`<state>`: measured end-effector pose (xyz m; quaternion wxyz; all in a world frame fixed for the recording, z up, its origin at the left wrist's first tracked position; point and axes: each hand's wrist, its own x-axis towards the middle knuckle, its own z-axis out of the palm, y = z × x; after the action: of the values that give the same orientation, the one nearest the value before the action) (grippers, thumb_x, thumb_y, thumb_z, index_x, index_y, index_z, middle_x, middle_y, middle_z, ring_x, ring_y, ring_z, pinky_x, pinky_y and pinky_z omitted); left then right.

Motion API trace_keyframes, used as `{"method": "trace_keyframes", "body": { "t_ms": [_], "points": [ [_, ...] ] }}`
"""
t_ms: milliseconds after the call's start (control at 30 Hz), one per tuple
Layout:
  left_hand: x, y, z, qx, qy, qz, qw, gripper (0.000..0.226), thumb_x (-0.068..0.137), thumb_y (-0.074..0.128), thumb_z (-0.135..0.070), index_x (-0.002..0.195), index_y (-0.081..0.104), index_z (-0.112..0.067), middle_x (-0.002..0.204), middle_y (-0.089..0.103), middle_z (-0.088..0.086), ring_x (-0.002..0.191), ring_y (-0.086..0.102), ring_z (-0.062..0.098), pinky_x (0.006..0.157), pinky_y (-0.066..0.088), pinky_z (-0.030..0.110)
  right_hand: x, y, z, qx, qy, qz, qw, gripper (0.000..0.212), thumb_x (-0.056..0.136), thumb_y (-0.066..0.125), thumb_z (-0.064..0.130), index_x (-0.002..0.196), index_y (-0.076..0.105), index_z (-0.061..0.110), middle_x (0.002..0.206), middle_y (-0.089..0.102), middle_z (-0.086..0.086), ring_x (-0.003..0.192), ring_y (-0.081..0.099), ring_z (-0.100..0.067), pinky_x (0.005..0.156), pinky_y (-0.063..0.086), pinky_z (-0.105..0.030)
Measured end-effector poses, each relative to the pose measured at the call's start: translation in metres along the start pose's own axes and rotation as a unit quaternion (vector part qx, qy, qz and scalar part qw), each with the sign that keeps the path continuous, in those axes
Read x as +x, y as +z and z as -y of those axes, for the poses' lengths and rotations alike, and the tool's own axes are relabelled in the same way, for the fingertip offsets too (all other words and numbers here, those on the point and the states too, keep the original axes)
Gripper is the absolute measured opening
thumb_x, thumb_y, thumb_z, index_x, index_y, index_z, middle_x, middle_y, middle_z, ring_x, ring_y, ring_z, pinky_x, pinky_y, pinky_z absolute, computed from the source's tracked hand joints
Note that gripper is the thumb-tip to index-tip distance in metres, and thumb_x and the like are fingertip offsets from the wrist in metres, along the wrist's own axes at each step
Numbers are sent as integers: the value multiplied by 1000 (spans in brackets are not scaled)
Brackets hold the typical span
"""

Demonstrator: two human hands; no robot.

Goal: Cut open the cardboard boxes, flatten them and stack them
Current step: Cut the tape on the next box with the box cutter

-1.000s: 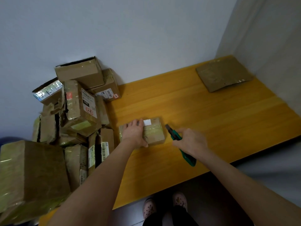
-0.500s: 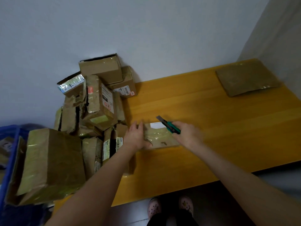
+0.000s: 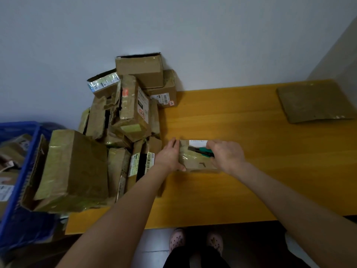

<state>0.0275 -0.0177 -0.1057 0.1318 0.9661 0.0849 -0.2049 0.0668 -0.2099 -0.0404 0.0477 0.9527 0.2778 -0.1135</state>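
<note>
A small taped cardboard box (image 3: 195, 161) with a white label lies on the yellow wooden table (image 3: 251, 171). My left hand (image 3: 169, 156) grips the box's left end, thumb along its near edge. My right hand (image 3: 226, 155) holds a green utility knife (image 3: 202, 151) over the box top, its blade pointing left near the label. A flattened piece of cardboard (image 3: 314, 100) lies at the table's far right corner.
A heap of several taped cardboard boxes (image 3: 131, 113) fills the table's left end against the wall. A large box (image 3: 73, 171) leans at the near left. A blue crate (image 3: 19, 171) with more boxes stands at the left. My feet show below the table edge.
My right hand brought the knife from beside the box onto its top. My left hand shifted from resting on the box to gripping its left end. The view swung left.
</note>
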Motion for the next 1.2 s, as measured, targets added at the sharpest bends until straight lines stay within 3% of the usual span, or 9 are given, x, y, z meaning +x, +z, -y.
{"method": "trace_keyframes", "body": {
  "t_ms": [167,333,733,933,1100,1200],
  "points": [
    [-2,2,-2,-10,-28,-1,1000,118,66,85,-42,154,8,-23,161,-2,3,138,35,31,103,43,43,-3,-3,-3,3,-26,-5,1000,20,93,54,27,112,48,24,110,60,0,89,60,-26,57,34,-31],
    [-4,2,-4,-29,-29,-6,999,118,68,84,-38,155,6,-19,162,-2,3,143,28,29,108,38,43,-4,-6,-5,6,-42,-12,999,20,92,53,29,111,49,25,108,60,2,89,59,-24,56,34,-30],
    [-4,-3,-9,-49,-49,28,997,115,73,82,-32,155,3,-22,162,-9,-3,142,31,28,109,39,41,7,-3,-3,-55,-98,-29,993,31,91,50,12,116,54,29,101,57,1,88,57,-24,54,33,-29],
    [-1,-5,-10,-46,-56,35,997,113,72,83,-29,155,6,-21,163,-8,-2,142,30,28,110,38,40,16,-6,-7,-93,-151,-6,984,36,90,48,6,120,53,26,102,54,0,91,52,-22,45,18,-30],
    [1,-8,-14,-30,-63,44,997,112,73,83,-28,155,7,-18,162,-7,0,142,30,30,110,37,40,23,-9,-5,-124,-162,10,979,41,86,49,-3,119,52,22,94,44,-2,79,36,-21,45,17,-31],
    [1,-10,-15,-23,-64,46,997,112,73,83,-27,155,8,-18,162,-6,1,141,31,30,110,38,41,18,-10,-13,-138,-160,27,977,43,85,51,-4,119,52,21,96,46,-2,85,43,-23,47,19,-31]
  ]
}}
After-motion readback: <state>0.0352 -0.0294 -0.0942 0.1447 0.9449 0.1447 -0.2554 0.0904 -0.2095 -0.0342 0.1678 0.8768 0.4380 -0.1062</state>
